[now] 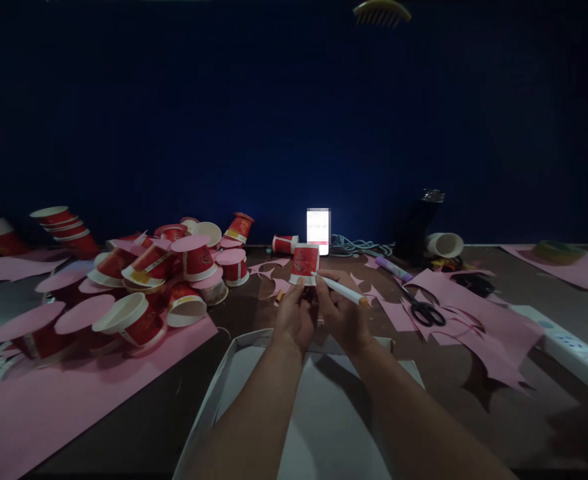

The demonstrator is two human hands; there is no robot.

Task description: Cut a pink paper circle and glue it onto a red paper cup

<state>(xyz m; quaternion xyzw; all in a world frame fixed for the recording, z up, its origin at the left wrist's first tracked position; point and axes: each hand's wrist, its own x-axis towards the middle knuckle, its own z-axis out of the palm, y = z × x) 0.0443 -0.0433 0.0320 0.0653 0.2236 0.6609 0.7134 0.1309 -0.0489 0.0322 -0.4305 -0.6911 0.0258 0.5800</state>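
Observation:
My left hand point(294, 313) is closed around the lower rim of a red paper cup point(304, 261), which is held bottom-up above the table. In my right hand point(347, 317), a white pen point(343, 289) with an orange end slants across the fingers. Its narrow tip points at the cup's side near the white rim; whether it touches is too small to tell. The right fingers also lie close against the cup's rim. Beneath my forearms is an open white box point(314, 427). My palms are partly hidden.
Left, many red cups with pink paper discs point(194, 260) pile up on a pink sheet point(124, 393). A stack of cups point(67, 230) leans behind. Right are black-handled scissors point(427, 312), pink scraps point(494, 333) and a power strip point(569, 347). A lit screen point(318, 230) stands ahead.

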